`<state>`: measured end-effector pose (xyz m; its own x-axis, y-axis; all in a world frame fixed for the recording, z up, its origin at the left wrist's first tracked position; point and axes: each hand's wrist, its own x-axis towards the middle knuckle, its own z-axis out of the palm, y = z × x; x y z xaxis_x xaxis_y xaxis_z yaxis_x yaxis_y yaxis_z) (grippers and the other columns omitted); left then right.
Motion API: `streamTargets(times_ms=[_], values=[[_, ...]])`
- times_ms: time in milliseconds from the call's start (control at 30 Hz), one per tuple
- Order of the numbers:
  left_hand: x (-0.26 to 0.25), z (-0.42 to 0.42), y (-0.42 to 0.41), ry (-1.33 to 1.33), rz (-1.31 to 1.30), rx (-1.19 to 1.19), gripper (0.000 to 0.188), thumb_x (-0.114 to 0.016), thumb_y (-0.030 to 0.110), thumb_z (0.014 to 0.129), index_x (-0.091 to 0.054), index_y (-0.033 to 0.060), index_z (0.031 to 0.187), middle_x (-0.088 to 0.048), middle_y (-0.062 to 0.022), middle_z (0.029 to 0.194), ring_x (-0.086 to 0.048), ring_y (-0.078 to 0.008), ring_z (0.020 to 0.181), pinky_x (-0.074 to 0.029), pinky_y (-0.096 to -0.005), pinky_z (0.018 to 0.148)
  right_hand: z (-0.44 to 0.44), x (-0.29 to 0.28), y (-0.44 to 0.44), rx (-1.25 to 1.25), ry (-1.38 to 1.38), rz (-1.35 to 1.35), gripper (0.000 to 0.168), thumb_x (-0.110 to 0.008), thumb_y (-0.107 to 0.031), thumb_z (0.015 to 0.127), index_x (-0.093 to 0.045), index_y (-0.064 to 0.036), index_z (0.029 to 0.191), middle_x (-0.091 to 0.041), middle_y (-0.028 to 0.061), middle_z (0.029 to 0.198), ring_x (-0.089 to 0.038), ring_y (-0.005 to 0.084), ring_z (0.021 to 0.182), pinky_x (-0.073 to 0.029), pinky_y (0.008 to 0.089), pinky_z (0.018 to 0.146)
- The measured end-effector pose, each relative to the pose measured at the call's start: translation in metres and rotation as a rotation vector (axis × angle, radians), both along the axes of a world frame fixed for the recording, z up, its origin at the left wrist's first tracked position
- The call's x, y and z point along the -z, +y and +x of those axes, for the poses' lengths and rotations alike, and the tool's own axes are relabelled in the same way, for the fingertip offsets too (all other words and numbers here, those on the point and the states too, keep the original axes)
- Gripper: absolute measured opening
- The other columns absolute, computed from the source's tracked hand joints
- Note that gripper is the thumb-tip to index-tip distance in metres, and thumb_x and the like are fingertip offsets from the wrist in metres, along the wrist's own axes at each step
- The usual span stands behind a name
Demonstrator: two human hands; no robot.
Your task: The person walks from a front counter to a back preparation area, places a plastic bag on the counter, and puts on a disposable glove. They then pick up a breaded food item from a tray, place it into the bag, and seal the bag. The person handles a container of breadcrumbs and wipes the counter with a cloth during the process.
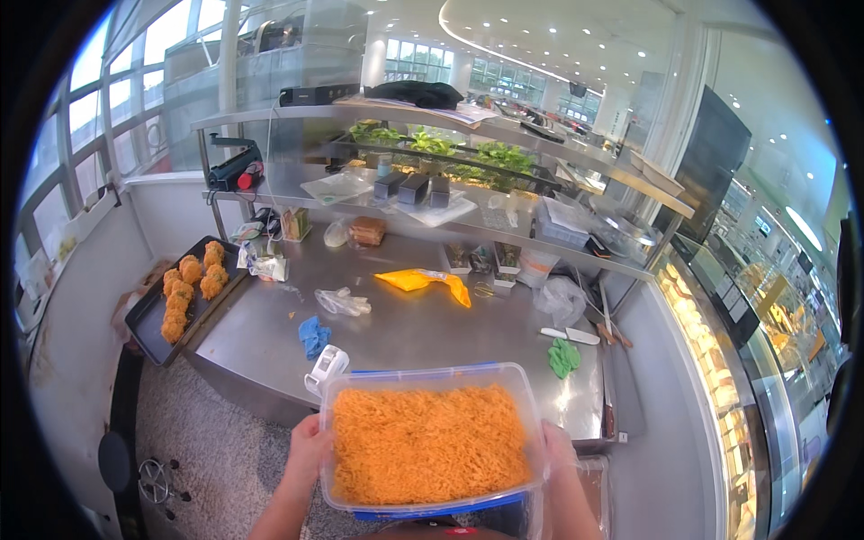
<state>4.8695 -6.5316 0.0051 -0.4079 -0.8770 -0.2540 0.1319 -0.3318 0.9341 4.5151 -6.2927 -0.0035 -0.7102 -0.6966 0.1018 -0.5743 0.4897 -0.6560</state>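
A clear plastic container (326,466) full of orange shredded food (432,445), which looks like meat floss, is held level in front of my body at the near edge of the steel worktable (432,337). My left hand (312,439) grips its left side, and my right hand (559,445) grips the right side. Something flat and blue, perhaps the lid (439,507), shows under the container. Just past its far left corner sits a white handheld device (327,369). The fingers beneath the container are hidden.
On the left, a dark tray (150,331) holds several floss-coated buns (179,304). A blue cloth (314,337), plastic gloves (343,302), a yellow bag (425,280), a knife (570,334) and a green cloth (563,358) lie on the table. Steel shelves (432,214) span the back.
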Motion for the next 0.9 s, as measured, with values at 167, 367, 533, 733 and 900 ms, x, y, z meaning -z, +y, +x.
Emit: streamTargets(times_ms=[167,367,533,733,900], values=[[-0.024,-0.022,-0.033,0.13,-0.033,-0.096,0.025,-0.053,0.002,0.075,-0.058,-0.0037,0.099,-0.062,-0.0088,0.083,-0.058,-0.0123,0.067,-0.047,-0.0237,0.059,-0.024,-0.015,-0.067,0.105,-0.535,-0.229,0.024,-0.049,-0.026,0.083,-0.059,-0.004,0.084,-0.055,0.0048,0.067,-0.052,0.017,0.062,-0.041,0.0308,0.057],[-0.041,-0.059,-0.065,0.037,-0.079,-0.039,0.027,-0.057,0.003,0.073,-0.058,-0.003,0.1,-0.061,-0.0041,0.084,-0.056,-0.0089,0.069,-0.045,-0.0216,0.06,-0.085,-0.005,-0.107,0.083,-0.96,-0.407,0.023,-0.043,-0.026,0.087,-0.053,-0.012,0.071,-0.042,-0.0031,0.051,-0.042,0.0093,0.04,-0.034,0.023,0.034],[-0.052,-0.04,-0.081,0.057,-0.058,-0.156,0.03,-0.055,0.002,0.074,-0.057,-0.0036,0.104,-0.059,-0.0023,0.084,-0.054,-0.0082,0.07,-0.043,-0.0207,0.061,-0.107,0.029,-0.15,-0.182,-0.379,-0.335,0.025,-0.039,-0.032,0.09,-0.048,-0.017,0.071,-0.038,-0.007,0.048,-0.037,0.0055,0.036,-0.028,0.0188,0.028],[-0.051,0.02,-0.081,0.057,-0.048,-0.378,0.035,-0.055,0.003,0.072,-0.055,-0.0036,0.107,-0.058,-0.0026,0.086,-0.054,-0.0081,0.071,-0.043,-0.0204,0.062,-0.044,-0.015,-0.219,-0.46,-0.145,-0.383,0.022,-0.038,-0.029,0.091,-0.046,-0.016,0.076,-0.036,-0.0083,0.053,-0.034,0.0031,0.039,-0.026,0.0156,0.033],[-0.032,0.027,-0.068,0.077,-0.06,-0.575,0.033,-0.054,-0.001,0.073,-0.053,-0.0054,0.106,-0.06,-0.0083,0.091,-0.058,-0.013,0.081,-0.046,-0.0254,0.072,-0.018,-0.004,-0.287,-0.422,-0.992,-0.475,0.022,-0.04,-0.027,0.091,-0.046,-0.016,0.073,-0.036,-0.0071,0.053,-0.035,0.0028,0.041,-0.027,0.0155,0.036]])
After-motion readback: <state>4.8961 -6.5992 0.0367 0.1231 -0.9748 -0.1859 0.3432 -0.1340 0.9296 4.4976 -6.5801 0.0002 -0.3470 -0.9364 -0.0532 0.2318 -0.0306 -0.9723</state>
